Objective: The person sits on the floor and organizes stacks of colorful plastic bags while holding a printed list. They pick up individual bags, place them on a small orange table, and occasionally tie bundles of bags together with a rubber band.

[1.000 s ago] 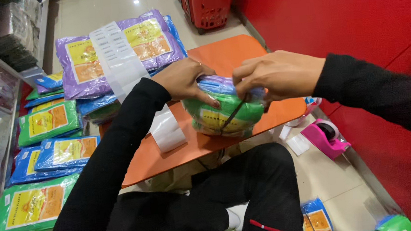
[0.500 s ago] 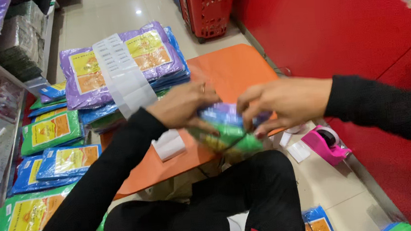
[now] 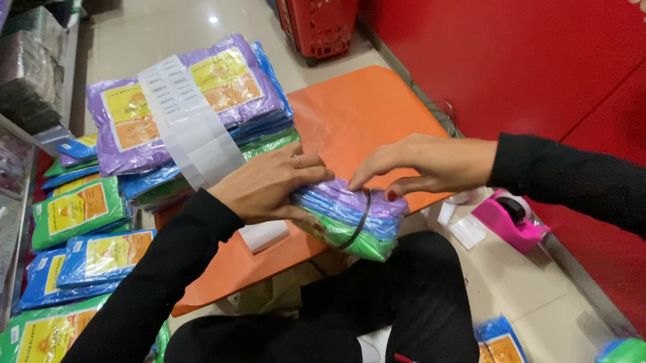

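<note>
My left hand (image 3: pixel 266 186) grips the left side of a folded bundle of purple, blue and green plastic packets (image 3: pixel 349 218), held edge-up over the near edge of an orange board (image 3: pixel 364 113). My right hand (image 3: pixel 422 166) pinches the bundle's top right. A thin dark band (image 3: pixel 358 221) runs around the bundle's middle. Both my sleeves are black.
A stack of flat packets, purple on top, lies on the board's far left (image 3: pixel 186 96) with a white paper strip (image 3: pixel 192 126) draped over it. More green and blue packets (image 3: pixel 79 212) cover the floor left. A pink tape dispenser (image 3: pixel 512 219) sits right, a red basket (image 3: pixel 325 8) beyond.
The bundle has been turned from its printed green face to its stacked edges and lowered toward the board's near edge. Both hands shifted with it; the view tilted slightly.
</note>
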